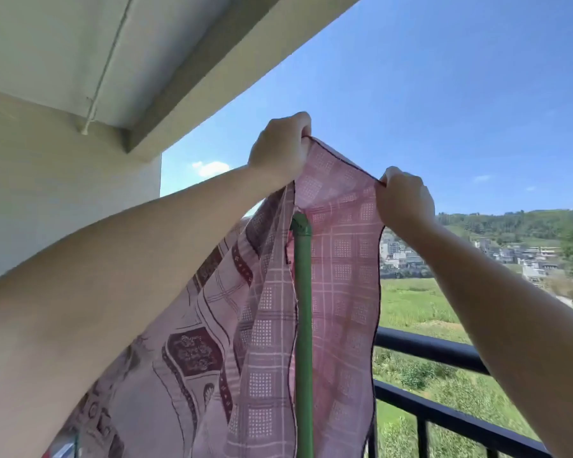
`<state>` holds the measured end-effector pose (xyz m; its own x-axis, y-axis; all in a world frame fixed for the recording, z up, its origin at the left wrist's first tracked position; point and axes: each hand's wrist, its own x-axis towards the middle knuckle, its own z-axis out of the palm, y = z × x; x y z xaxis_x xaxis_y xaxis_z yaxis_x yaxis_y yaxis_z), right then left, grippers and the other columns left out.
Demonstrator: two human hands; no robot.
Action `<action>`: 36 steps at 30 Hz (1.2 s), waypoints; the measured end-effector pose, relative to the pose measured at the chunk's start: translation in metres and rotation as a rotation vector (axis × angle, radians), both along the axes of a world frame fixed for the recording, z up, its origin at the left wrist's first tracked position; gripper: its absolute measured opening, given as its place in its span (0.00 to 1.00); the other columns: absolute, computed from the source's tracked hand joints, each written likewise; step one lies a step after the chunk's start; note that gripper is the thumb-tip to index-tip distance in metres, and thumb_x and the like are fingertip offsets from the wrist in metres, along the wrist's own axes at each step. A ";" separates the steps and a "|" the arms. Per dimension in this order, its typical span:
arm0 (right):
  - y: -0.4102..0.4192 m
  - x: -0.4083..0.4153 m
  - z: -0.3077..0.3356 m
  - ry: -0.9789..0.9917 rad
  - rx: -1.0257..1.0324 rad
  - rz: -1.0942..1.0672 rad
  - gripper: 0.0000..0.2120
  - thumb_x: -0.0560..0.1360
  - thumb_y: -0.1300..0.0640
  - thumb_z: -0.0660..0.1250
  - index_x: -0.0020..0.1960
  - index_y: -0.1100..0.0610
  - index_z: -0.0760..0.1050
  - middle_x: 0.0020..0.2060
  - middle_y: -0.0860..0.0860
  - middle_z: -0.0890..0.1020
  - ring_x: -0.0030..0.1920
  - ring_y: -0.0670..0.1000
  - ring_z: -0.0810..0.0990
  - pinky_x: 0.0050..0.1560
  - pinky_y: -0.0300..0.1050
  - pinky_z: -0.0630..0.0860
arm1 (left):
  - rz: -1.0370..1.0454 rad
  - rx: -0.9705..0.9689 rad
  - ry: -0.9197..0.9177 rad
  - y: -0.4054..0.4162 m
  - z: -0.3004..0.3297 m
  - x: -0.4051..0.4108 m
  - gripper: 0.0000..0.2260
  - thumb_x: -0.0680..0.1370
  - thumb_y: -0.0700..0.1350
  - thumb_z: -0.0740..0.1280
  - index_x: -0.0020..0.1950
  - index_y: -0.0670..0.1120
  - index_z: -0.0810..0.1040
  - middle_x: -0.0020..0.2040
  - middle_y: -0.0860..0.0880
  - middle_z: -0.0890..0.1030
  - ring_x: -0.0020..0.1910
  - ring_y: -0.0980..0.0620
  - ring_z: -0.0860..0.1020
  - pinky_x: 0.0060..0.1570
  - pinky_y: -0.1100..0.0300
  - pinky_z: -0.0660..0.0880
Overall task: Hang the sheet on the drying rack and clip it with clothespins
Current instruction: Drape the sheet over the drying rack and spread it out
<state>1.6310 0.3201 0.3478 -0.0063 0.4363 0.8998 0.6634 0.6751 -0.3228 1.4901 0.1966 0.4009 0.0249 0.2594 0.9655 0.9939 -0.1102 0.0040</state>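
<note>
Sheet [341,259], pink with a checked and dotted print, was held up at head height by both hands, its dark-hemmed top edge stretched between them. Left hand [280,150] was higher, fingers curled tight over the upper corner of the edge. Right hand [406,198] sat lower and to the right, pinching the same edge between curled fingers and thumb. Hands were apart, with a sagging span of hem between them. Both forearms were bare and reached upward.

Cloth hung down from the grips in two folds on either side of the green pole [302,309]. Pole ran up the middle of the view, its capped end just below the held edge, partly covered by fabric. Whether the cloth actually rested on the pole could not be told. A second section of the fabric, patterned with maroon medallions, trailed down and left under the left forearm.

Beyond the cloth, a black metal railing [444,414] crossed the lower right. Overhead at left, a pale concrete ceiling and beam [212,71]. Farther out: a green field [417,302], a cluster of buildings [526,259], wooded hills, blue sky with a few small clouds.
</note>
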 end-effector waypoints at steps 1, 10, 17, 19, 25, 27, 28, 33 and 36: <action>0.002 0.006 -0.003 0.007 -0.017 -0.006 0.09 0.76 0.59 0.56 0.48 0.63 0.72 0.42 0.60 0.77 0.42 0.59 0.74 0.40 0.45 0.67 | 0.015 -0.006 0.054 0.000 0.002 0.011 0.04 0.74 0.37 0.58 0.44 0.40 0.72 0.31 0.49 0.69 0.36 0.44 0.71 0.36 0.55 0.67; -0.003 0.055 -0.076 -0.624 -0.537 0.437 0.15 0.74 0.55 0.66 0.58 0.60 0.73 0.53 0.58 0.80 0.45 0.50 0.79 0.49 0.42 0.77 | -0.241 -0.427 0.149 -0.001 -0.115 0.061 0.04 0.75 0.37 0.62 0.41 0.42 0.69 0.29 0.53 0.66 0.28 0.55 0.64 0.30 0.62 0.62; -0.044 0.004 -0.089 -0.592 -0.150 0.639 0.30 0.72 0.60 0.69 0.71 0.54 0.61 0.63 0.53 0.75 0.63 0.52 0.73 0.64 0.43 0.71 | -0.313 -0.114 -0.282 -0.005 -0.186 0.050 0.06 0.76 0.39 0.64 0.48 0.46 0.66 0.35 0.57 0.69 0.30 0.60 0.70 0.28 0.68 0.65; -0.048 -0.001 -0.090 -0.729 -0.232 0.594 0.37 0.72 0.58 0.69 0.74 0.55 0.53 0.67 0.56 0.71 0.65 0.53 0.71 0.64 0.42 0.68 | -0.322 -0.155 -0.391 -0.004 -0.197 0.038 0.05 0.77 0.41 0.64 0.48 0.45 0.68 0.37 0.54 0.72 0.30 0.59 0.72 0.28 0.67 0.66; -0.044 -0.010 -0.104 -0.579 -0.169 0.379 0.31 0.73 0.52 0.68 0.72 0.54 0.59 0.63 0.58 0.74 0.58 0.58 0.76 0.55 0.49 0.74 | -0.373 -0.145 -0.559 -0.029 -0.179 0.008 0.09 0.80 0.43 0.59 0.46 0.38 0.74 0.39 0.37 0.76 0.35 0.46 0.72 0.35 0.55 0.69; -0.036 -0.014 -0.108 -0.382 -0.103 0.359 0.14 0.75 0.59 0.63 0.59 0.61 0.73 0.52 0.60 0.81 0.49 0.60 0.80 0.48 0.53 0.78 | -0.420 -0.098 -0.583 -0.039 -0.162 0.010 0.08 0.80 0.43 0.58 0.45 0.41 0.74 0.36 0.44 0.73 0.34 0.50 0.70 0.34 0.60 0.65; -0.034 -0.015 -0.109 -0.277 -0.085 0.369 0.10 0.75 0.62 0.60 0.52 0.63 0.77 0.46 0.61 0.82 0.44 0.60 0.81 0.44 0.53 0.79 | -0.442 -0.087 -0.583 -0.043 -0.153 0.011 0.08 0.79 0.42 0.58 0.45 0.41 0.74 0.36 0.46 0.72 0.34 0.52 0.69 0.34 0.62 0.65; -0.044 -0.004 -0.093 -0.035 -0.066 0.493 0.07 0.73 0.64 0.60 0.38 0.65 0.74 0.32 0.56 0.78 0.32 0.55 0.74 0.31 0.43 0.68 | -0.453 -0.066 -0.473 -0.050 -0.122 0.019 0.08 0.78 0.39 0.59 0.42 0.39 0.74 0.30 0.51 0.67 0.28 0.57 0.63 0.25 0.72 0.60; -0.041 0.013 -0.080 0.135 -0.110 0.666 0.06 0.75 0.60 0.64 0.44 0.60 0.79 0.39 0.58 0.83 0.40 0.59 0.82 0.43 0.54 0.80 | -0.478 -0.087 -0.429 -0.046 -0.113 0.029 0.08 0.78 0.39 0.59 0.40 0.39 0.73 0.29 0.52 0.66 0.26 0.59 0.62 0.24 0.73 0.60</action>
